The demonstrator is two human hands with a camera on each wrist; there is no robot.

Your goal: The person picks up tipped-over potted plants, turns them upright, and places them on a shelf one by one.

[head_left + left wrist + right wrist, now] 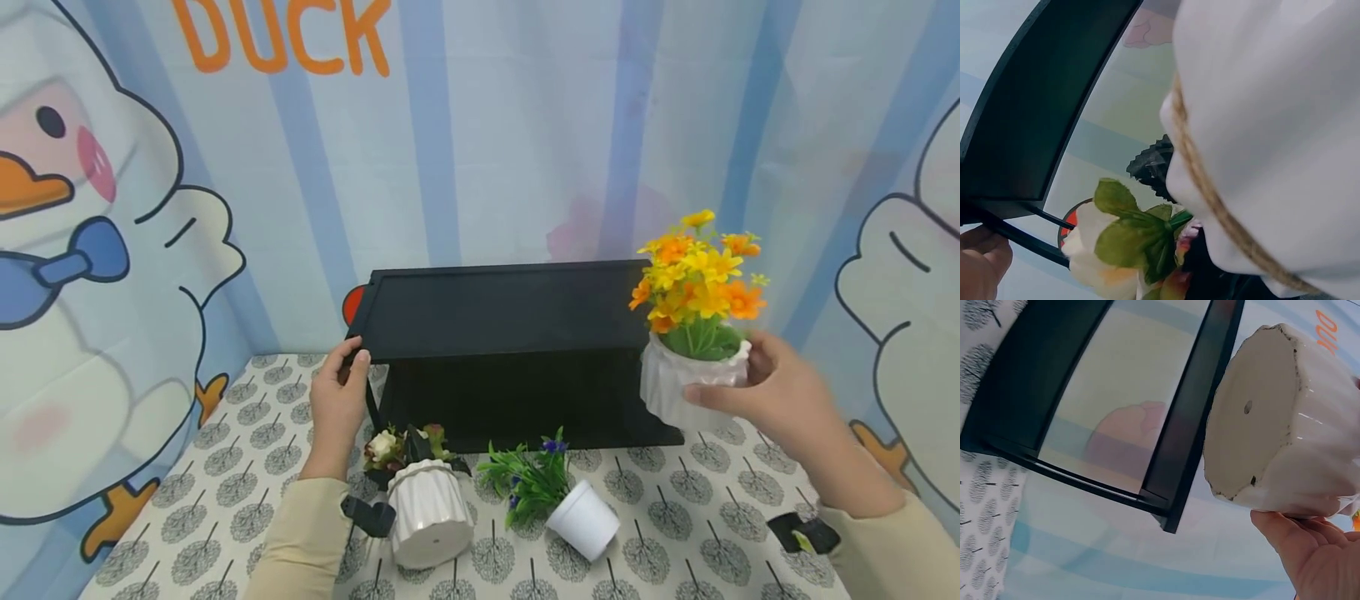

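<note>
A black two-tier shelf (pixel 495 312) stands on the table against the curtain. My left hand (pixel 337 400) grips the left end of its upper board, thumb in front; the left wrist view shows the fingers (pixel 997 253) right at the side frame. To the right, my right hand (pixel 787 400) holds a white ceramic flowerpot (pixel 675 387) by its right side, raised at the shelf's right end. Yellow and orange artificial flowers (pixel 705 283) stand upright in it. From below, the right wrist view shows the pot's base (pixel 1254 444) with a small hole.
Before the shelf, a ribbed white pot (pixel 431 517) with cream flowers and twine lies tipped away, close to the left forearm. Beside it a small white pot (pixel 588 521) with leaves and blue flowers lies on its side. A tree-patterned cloth (pixel 262 458) covers the table.
</note>
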